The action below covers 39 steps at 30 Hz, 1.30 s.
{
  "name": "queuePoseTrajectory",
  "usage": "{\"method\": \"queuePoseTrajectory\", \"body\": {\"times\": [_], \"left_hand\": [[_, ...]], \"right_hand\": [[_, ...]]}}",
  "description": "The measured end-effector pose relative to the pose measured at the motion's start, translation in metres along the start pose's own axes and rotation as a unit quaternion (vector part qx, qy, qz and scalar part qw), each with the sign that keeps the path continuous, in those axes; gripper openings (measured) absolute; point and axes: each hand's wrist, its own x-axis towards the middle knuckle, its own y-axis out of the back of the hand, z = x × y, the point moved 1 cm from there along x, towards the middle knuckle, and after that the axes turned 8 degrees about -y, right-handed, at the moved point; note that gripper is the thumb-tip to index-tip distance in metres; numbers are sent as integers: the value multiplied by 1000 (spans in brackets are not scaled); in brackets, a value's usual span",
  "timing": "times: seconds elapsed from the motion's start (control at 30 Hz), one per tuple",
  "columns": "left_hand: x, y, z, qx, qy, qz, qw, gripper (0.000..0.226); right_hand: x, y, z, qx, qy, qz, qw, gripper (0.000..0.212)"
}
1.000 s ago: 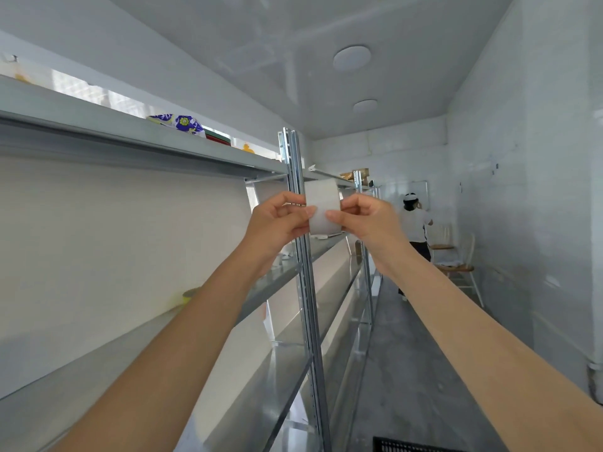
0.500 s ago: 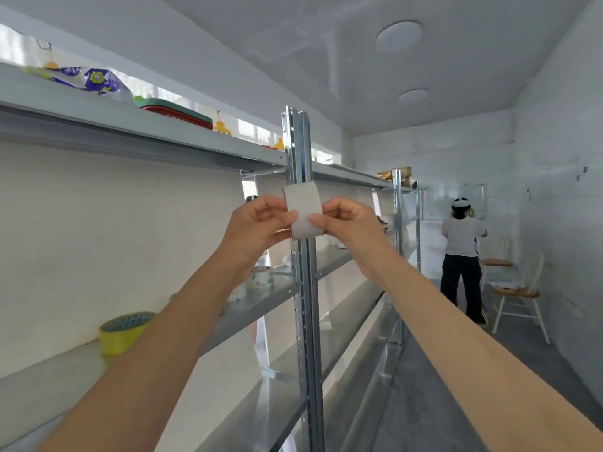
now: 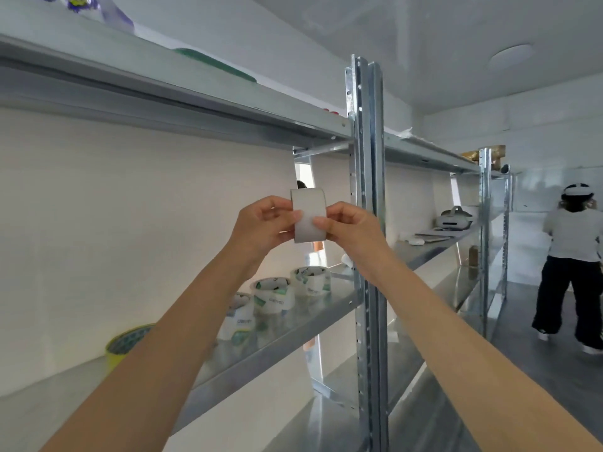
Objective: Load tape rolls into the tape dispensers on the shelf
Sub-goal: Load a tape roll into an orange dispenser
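As both grips pinch it from either side, a white tape roll [image 3: 308,210] sits between left hand [image 3: 261,223] & right hand [image 3: 350,228], held in the air above the metal shelf [image 3: 293,334]. On the shelf below: 3 clear tape rolls [image 3: 274,295] in a row, yellow roll [image 3: 125,344] further left. Steel post [image 3: 367,190] just right of hands. Person [image 3: 569,256] stands far right, in bkgd.

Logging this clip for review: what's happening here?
A person holds a white roll up before the shelf, left hand and right hand pinching it. Three clear rolls and a yellow roll sit on the shelf below. No dispenser is in view. Another person is in the aisle.
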Motion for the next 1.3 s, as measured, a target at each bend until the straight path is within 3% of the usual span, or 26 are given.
{"method": "queuePoseTrajectory", "body": {"times": [0.67, 0.73, 0.8, 0.87, 0.97, 1.03, 1.13, 1.3], "left_hand": [[53, 11, -46, 61, 12, 36, 997, 8], [54, 16, -49, 70, 16, 49, 996, 8], [52, 21, -53, 81, 25, 58, 995, 8], [50, 26, -59, 92, 37, 66, 993, 9], [45, 32, -68, 103, 52, 77, 990, 8], [42, 35, -71, 111, 57, 79, 989, 9], [39, 39, -74, 122, 65, 83, 987, 8], [39, 43, -77, 129, 70, 92, 985, 9]], "right_hand": [[84, 16, 57, 71, -44, -74, 994, 15], [87, 27, 72, 16, -66, -75, 995, 17], [89, 34, 94, -141, -86, -80, 983, 23], [90, 36, 118, -292, -117, -91, 945, 34], [89, 30, 149, -398, -147, -112, 899, 36], [90, 27, 162, -435, -141, -113, 882, 29], [91, 25, 169, -428, -142, -103, 887, 19], [94, 26, 170, -420, -138, -62, 895, 25]]}}
